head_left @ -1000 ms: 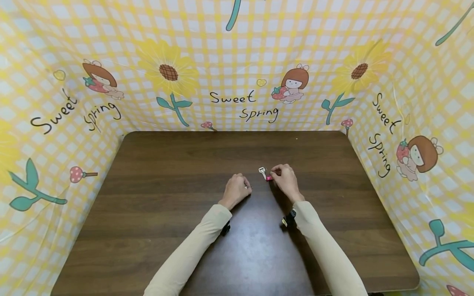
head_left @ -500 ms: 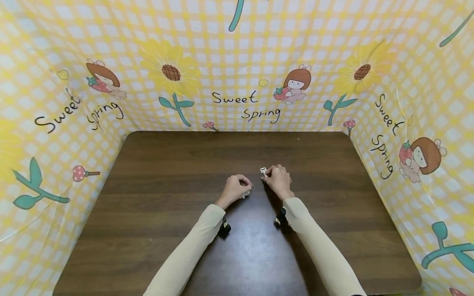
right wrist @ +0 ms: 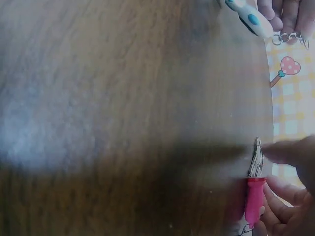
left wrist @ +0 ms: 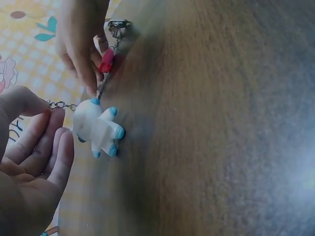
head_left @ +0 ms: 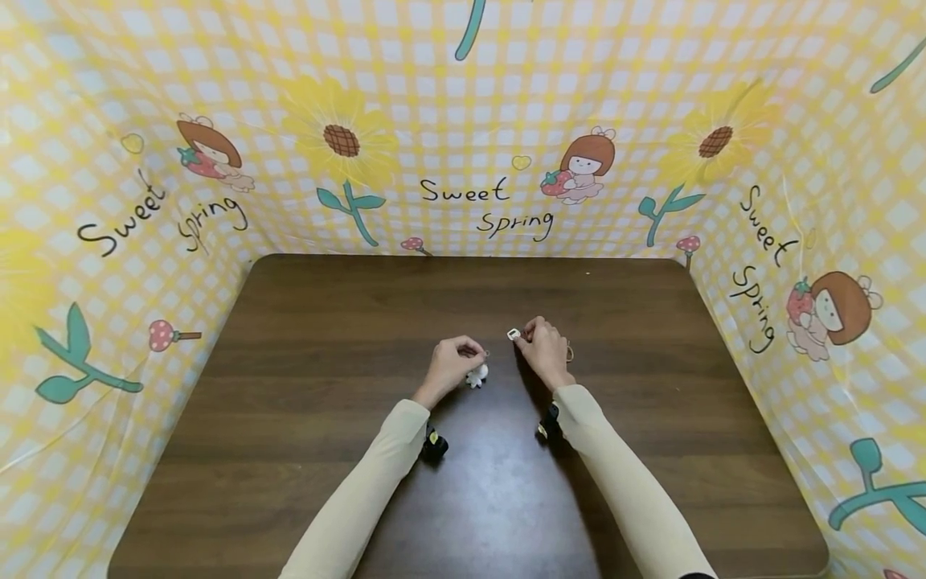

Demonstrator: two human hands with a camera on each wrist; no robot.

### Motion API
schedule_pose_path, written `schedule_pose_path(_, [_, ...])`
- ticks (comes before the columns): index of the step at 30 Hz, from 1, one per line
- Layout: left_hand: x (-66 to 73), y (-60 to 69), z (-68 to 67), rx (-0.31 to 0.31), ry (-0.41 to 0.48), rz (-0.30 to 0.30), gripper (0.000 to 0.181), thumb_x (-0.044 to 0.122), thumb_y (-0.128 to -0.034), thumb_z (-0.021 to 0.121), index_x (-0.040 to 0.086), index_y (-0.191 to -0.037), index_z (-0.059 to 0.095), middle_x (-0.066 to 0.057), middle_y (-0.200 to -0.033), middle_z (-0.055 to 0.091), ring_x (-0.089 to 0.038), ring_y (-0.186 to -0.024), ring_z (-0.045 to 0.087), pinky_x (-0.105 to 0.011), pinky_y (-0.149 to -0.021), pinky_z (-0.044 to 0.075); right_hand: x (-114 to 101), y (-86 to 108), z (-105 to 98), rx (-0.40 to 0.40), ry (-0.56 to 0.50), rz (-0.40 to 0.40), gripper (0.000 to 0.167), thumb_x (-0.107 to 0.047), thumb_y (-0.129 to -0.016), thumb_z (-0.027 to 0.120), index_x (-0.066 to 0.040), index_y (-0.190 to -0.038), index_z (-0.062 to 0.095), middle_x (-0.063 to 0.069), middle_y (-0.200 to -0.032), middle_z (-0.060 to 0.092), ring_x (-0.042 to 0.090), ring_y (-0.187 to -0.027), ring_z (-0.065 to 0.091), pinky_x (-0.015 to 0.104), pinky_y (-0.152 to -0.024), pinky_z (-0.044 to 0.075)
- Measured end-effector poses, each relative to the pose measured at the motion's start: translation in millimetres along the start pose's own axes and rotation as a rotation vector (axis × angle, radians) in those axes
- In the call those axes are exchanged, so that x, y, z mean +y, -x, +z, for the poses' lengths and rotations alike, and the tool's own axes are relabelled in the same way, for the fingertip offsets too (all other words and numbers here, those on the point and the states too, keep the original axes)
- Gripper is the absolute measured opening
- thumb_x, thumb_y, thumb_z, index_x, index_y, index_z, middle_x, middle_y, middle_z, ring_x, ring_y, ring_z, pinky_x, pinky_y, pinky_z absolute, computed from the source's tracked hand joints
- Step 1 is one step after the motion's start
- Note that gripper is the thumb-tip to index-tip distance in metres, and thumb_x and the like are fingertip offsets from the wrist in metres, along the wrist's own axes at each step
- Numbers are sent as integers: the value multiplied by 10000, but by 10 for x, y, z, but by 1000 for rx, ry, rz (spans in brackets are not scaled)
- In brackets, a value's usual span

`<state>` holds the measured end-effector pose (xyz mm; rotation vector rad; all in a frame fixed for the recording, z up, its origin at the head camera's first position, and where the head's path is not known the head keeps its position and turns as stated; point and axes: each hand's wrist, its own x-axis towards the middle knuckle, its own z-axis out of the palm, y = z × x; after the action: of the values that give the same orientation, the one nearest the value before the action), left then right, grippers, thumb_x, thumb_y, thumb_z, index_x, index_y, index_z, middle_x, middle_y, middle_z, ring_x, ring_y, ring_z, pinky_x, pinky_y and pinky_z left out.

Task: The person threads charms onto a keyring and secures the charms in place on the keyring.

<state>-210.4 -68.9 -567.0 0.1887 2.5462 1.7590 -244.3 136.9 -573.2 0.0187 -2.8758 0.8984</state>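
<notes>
My left hand (head_left: 450,363) pinches a short silver chain (left wrist: 61,104) between thumb and fingertips. From that chain hangs a small white figurine (left wrist: 96,129) with blue ears and paws, a keychain charm, low over the table. To its right, my right hand (head_left: 544,352) grips a pink piece (right wrist: 254,199) with a slim, pointed silver metal part (right wrist: 256,160). That tip lies near the figurine in the left wrist view, where I cannot tell whether they touch. A silver clasp (left wrist: 118,23) on a chain is joined to the pink piece's other end.
Both hands work above the middle of a dark brown wooden table (head_left: 325,338). Yellow-and-white checked cloth (head_left: 463,121) with flowers and cartoon figures rises behind it and on both sides. A dark camera sits at each wrist.
The white figurine, earlier mostly hidden by my left hand, now shows below it. My right hand has shifted left over the pink piece, hiding it in the head view; the silver clasp still shows.
</notes>
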Motion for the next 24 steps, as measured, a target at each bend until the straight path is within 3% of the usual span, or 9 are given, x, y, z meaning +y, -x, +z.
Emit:
schedule_pose_path(5, [20,11,-12,7,22,-18,62,60,-895,759,-1,-891,765,-31,-828,745,-91,-758,664,-225,-731,548,30,-17,4,7,-36,1,230,-178,-942,818,-16,-1069,716,130,-951,714,356,-937,687,549,-866,524])
schedule_pose_path(12, [42,22,-25,25,47,-19,37,49,-910,761,31,-878,765,-48,-852,761,-139,-789,699,-251,-754,568,53,0,-17,50,-106,-36,229,-107,-858,871,-53,-908,655,79,-853,663,305,-821,663,496,-754,529])
schedule_pose_path(16, [16,29,-20,31,94,-7,43,16,-913,754,28,-871,753,-83,-876,778,-177,-818,730,-248,-759,576,49,3,-21,57,-125,-21,202,-106,-863,877,-65,-875,680,58,-807,716,286,-764,680,457,-708,520])
schedule_pose_path(19, [3,27,-25,35,123,-4,46,7,-911,752,32,-872,748,-95,-881,784,-172,-816,737,-229,-749,569,38,-8,-31,49,-145,7,139,-130,-900,860,-61,-896,740,71,-833,759,293,-790,709,464,-746,533])
schedule_pose_path(24, [14,31,-54,44,145,-4,38,26,-914,755,19,-882,736,-102,-886,789,-174,-823,746,-221,-752,571,-50,-12,-118,77,-186,-24,115,-146,-912,853,-64,-905,773,94,-856,778,298,-809,732,493,-764,556])
